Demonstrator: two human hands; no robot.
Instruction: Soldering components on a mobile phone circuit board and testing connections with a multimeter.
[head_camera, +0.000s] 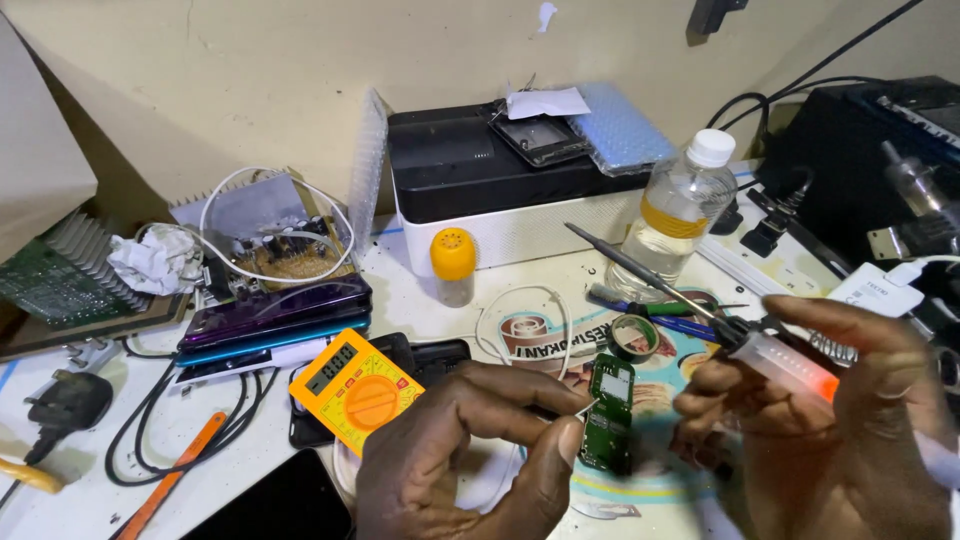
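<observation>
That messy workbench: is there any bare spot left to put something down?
Little. One bare strip of white table lies between the purple phones and the yellow-capped jar. Another lies between the black plug and the cable loop. Around the hands and circuit board it is crowded.

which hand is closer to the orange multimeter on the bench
Left. The left hand sits just right of and below the orange multimeter, nearly touching it. The right hand is far off to its right, holding a soldering iron.
</observation>
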